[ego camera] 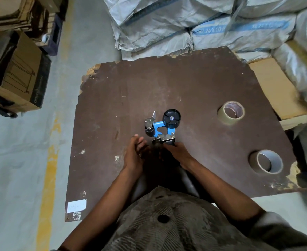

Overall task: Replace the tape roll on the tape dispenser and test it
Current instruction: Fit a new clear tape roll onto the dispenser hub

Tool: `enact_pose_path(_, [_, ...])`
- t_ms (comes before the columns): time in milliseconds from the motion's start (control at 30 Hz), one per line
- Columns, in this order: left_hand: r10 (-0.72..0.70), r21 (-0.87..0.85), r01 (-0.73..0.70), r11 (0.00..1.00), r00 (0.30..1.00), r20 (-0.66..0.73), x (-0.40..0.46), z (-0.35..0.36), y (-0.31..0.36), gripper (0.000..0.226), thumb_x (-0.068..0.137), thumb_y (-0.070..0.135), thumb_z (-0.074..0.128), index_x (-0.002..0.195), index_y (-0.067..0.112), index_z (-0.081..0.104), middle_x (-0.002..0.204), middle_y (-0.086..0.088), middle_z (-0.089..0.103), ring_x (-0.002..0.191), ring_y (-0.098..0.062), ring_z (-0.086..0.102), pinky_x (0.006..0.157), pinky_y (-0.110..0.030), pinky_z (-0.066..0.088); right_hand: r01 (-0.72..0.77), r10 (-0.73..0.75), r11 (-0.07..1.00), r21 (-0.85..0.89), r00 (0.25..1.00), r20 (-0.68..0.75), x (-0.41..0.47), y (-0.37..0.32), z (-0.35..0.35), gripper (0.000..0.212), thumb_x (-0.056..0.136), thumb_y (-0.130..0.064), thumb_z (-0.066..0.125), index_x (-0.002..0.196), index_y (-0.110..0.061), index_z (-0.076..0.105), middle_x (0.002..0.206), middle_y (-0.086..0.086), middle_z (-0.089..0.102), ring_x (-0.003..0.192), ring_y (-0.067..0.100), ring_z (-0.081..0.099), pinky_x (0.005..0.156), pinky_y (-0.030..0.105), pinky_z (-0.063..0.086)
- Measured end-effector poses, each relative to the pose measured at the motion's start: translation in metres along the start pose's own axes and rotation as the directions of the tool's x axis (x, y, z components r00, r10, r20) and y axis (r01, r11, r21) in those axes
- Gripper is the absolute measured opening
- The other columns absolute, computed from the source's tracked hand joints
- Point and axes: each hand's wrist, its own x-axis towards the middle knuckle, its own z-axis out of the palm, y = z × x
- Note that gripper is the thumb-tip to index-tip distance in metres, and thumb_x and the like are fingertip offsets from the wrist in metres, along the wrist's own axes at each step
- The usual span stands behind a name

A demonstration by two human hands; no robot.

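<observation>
A blue and black tape dispenser [162, 126] lies on the brown board [167, 87], its black hub bare with no roll on it. My right hand [178, 153] grips the dispenser's handle at the near end. My left hand [135, 153] hovers just left of the handle with straight, relaxed fingers and holds nothing. A thin, nearly bare tape core [231, 113] lies flat to the right of the dispenser. A fuller brown tape roll [266, 161] lies near the board's right edge.
Grey woven sacks [185, 24] are stacked behind the board. Cardboard boxes [17, 73] stand on the floor at the left. A flat cardboard sheet [275, 87] lies under the board's right side. A white label [76, 205] sticks to the board's near left corner.
</observation>
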Motion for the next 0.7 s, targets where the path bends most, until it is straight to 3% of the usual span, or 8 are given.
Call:
enact_pose_path(167, [0.02,0.032,-0.021,0.999,0.999,0.025,-0.001,0.013,-0.002,0.02,0.093,0.034,0.061,0.087,0.015,0.067,0.07,0.0,0.068,0.064,-0.017,0.057,0.063,-0.028,0.046,-0.014,0.03,0.962,-0.271,0.998,0.055,0.004,-0.003,-0.025,0.062,0.066,-0.065,0.085,0.096,-0.011,0.082,0.093,0.015,0.081,0.083,0.029,0.078,0.077,0.044,0.061])
enact_pose_path(233, [0.045,0.06,-0.048,0.997,0.998,0.04,-0.002,0.018,-0.002,0.023,0.092,0.035,0.062,0.092,0.013,0.068,0.074,-0.003,0.065,0.063,-0.018,0.057,0.063,-0.029,0.046,-0.016,0.014,0.949,-0.314,1.0,-0.007,0.004,-0.009,-0.041,0.073,0.065,-0.074,0.081,0.091,-0.005,0.08,0.086,0.008,0.081,0.072,0.018,0.072,0.067,0.033,0.054])
enact_pose_path(333, [0.06,0.091,-0.068,0.994,0.994,0.088,-0.007,0.029,-0.003,0.023,0.092,0.035,0.06,0.092,0.013,0.068,0.076,-0.004,0.057,0.065,-0.019,0.05,0.061,-0.029,0.044,0.101,-0.141,0.969,-0.227,0.976,-0.167,0.006,-0.025,-0.076,0.076,0.078,-0.072,0.073,0.085,0.004,0.075,0.069,0.008,0.066,0.061,0.019,0.057,0.053,0.025,0.044])
enact_pose_path(400, [0.059,0.109,-0.072,0.991,0.991,0.119,-0.011,0.035,-0.004,0.022,0.093,0.034,0.058,0.093,0.013,0.065,0.076,-0.004,0.053,0.065,-0.019,0.046,0.061,-0.029,0.042,0.169,-0.296,0.932,-0.322,0.868,-0.4,0.01,-0.038,-0.104,0.062,0.081,-0.064,0.073,0.078,-0.002,0.074,0.069,0.007,0.068,0.065,0.022,0.064,0.062,0.031,0.05])
enact_pose_path(467, [0.056,0.121,-0.076,0.99,0.985,0.161,-0.014,0.039,-0.006,0.02,0.093,0.035,0.057,0.092,0.016,0.062,0.077,-0.003,0.049,0.064,-0.018,0.042,0.062,-0.029,0.039,0.156,-0.429,0.874,-0.461,0.694,-0.578,0.011,-0.056,-0.127,0.027,0.088,-0.037,0.073,0.094,-0.01,0.076,0.093,0.013,0.075,0.092,0.029,0.073,0.084,0.035,0.053])
enact_pose_path(533, [0.048,0.141,-0.08,0.987,0.976,0.214,-0.017,0.042,-0.009,0.02,0.094,0.036,0.055,0.084,0.019,0.058,0.077,-0.002,0.044,0.064,-0.016,0.038,0.062,-0.029,0.034,0.11,-0.519,0.809,-0.578,0.596,-0.613,0.01,-0.072,-0.146,0.036,0.088,-0.025,0.073,0.118,-0.008,0.067,0.127,0.019,0.065,0.111,0.039,0.066,0.098,0.041,0.049])
enact_pose_path(600, [0.04,0.18,-0.085,0.98,0.97,0.238,-0.021,0.046,-0.012,0.022,0.095,0.036,0.052,0.08,0.021,0.055,0.078,-0.002,0.045,0.065,-0.016,0.04,0.063,-0.028,0.034,-0.003,-0.518,0.743,-0.669,0.631,-0.578,0.012,-0.08,-0.162,0.049,0.087,-0.022,0.072,0.132,-0.008,0.059,0.143,0.021,0.052,0.118,0.046,0.061,0.102,0.047,0.046])
enact_pose_path(700, [0.04,0.221,-0.094,0.971,0.97,0.239,-0.024,0.049,-0.018,0.019,0.093,0.037,0.055,0.082,0.021,0.056,0.078,-0.002,0.045,0.067,-0.016,0.043,0.062,-0.028,0.033,-0.158,-0.418,0.664,-0.731,0.733,-0.537,0.013,-0.08,-0.173,0.046,0.091,-0.021,0.066,0.135,-0.011,0.06,0.138,0.024,0.062,0.122,0.046,0.061,0.103,0.046,0.048])
